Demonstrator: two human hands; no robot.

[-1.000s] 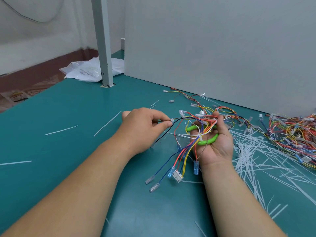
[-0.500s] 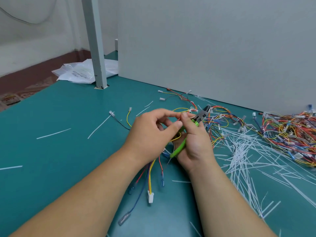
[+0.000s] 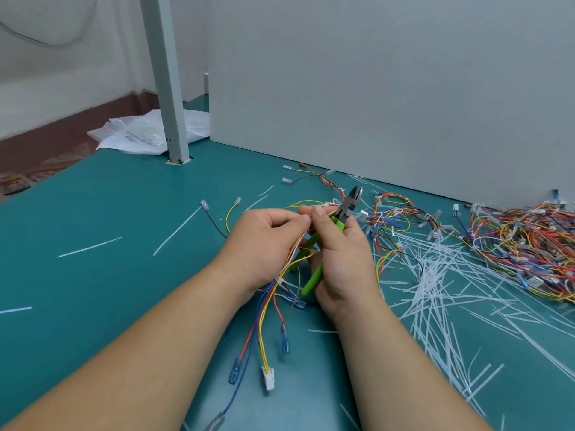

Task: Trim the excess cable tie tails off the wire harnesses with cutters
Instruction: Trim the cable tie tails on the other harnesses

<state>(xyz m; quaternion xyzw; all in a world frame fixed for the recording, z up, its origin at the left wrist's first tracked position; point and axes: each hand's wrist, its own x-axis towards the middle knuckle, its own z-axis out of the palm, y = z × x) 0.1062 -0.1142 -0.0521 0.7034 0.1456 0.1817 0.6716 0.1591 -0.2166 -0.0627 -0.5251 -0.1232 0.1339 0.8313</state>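
Note:
My left hand [image 3: 261, 244] grips a wire harness [image 3: 267, 306] of red, yellow, blue and white wires just above the teal table. Its connectors hang down toward me. My right hand [image 3: 342, 259] holds green-handled cutters [image 3: 348, 206] with the jaws pointing up and away, and its thumb and forefinger pinch the same harness next to my left fingertips. A white cable tie binds the bundle below my left palm. Whether the cutter jaws touch a tie tail cannot be told.
A heap of harnesses [image 3: 522, 244] lies at the right by the grey panel [image 3: 373, 88]. Cut white tie tails [image 3: 451, 290] litter the table right of my hands. A grey post [image 3: 168, 88] and a plastic bag [image 3: 140, 135] stand at the back left.
My hands have come together over the harness. The right hand turned from palm-up to gripping the cutters upright, and the harness ends now hang lower toward me.

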